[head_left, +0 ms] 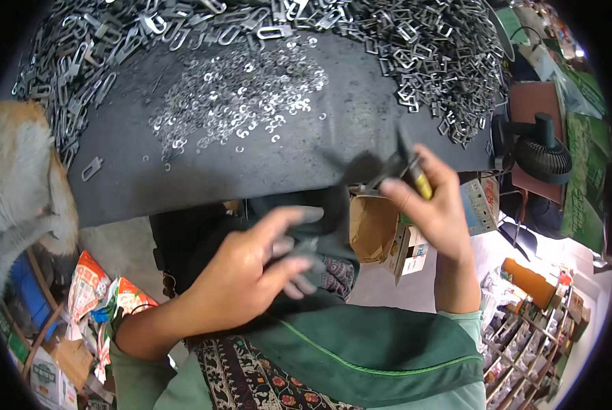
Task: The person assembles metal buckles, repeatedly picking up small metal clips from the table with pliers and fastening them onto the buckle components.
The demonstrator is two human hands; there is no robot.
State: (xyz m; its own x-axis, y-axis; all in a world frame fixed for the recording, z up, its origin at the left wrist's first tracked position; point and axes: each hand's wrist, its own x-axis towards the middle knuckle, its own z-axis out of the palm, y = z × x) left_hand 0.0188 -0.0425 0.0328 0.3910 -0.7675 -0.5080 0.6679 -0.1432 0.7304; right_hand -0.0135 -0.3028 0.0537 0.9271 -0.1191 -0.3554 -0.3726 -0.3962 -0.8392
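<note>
My right hand (439, 205) is closed round a dark pair of pliers (423, 184) with yellow on the handle, held just past the near edge of the dark table (251, 164). Motion blurs the pliers' jaws, and a small dark piece near them is too smeared to name. Over my lap, my left hand (251, 266) has its thumb and fingers apart, the tips grey and blurred. Beyond both hands, a spread of small shiny C-shaped metal clips (244, 96) lies on the table.
Slotted metal plates (80, 75) heap at the table's far left, rectangular metal links (449, 61) at the far right. A cat (25, 178) is at the left edge. At the right stands a small black fan (544, 154). A cardboard box (374, 229) sits below the table.
</note>
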